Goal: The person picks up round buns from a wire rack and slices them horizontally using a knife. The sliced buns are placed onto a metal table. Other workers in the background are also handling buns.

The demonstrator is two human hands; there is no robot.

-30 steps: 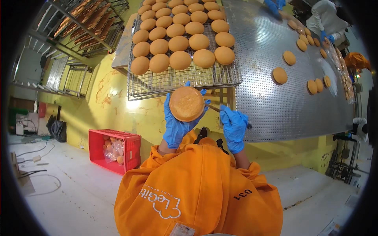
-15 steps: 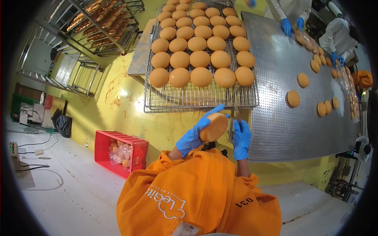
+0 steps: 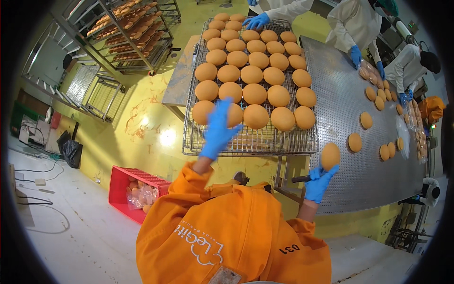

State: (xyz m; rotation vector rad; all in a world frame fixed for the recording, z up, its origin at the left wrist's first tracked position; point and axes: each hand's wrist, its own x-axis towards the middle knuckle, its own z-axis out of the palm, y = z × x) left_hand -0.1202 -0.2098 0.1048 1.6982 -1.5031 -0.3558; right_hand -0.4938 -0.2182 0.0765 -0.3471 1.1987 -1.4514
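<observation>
My left hand (image 3: 220, 128), in a blue glove and a little blurred, reaches over the near edge of the wire rack (image 3: 250, 147) with its fingers spread. Beneath its fingertips lies a round brown bun (image 3: 233, 115) in the nearest row; I cannot tell if they touch. At the left edge of the metal table, my right hand (image 3: 319, 183) grips another bun (image 3: 330, 156) held upright. The same hand also keeps a knife, whose dark handle (image 3: 301, 179) sticks out to the left; its blade is hidden.
On the perforated metal table (image 3: 359, 184) lie several loose buns (image 3: 354, 142). Co-workers in white stand at the far side; one gloved hand (image 3: 257, 21) reaches over the rack's far end. A red crate (image 3: 124, 199) with bagged buns sits at lower left, a tray trolley (image 3: 137, 35) farther back.
The bun has passed from my left hand to my right, which has moved right toward the table. My emptied left hand has moved up over the rack. A co-worker's hand now reaches across the rack.
</observation>
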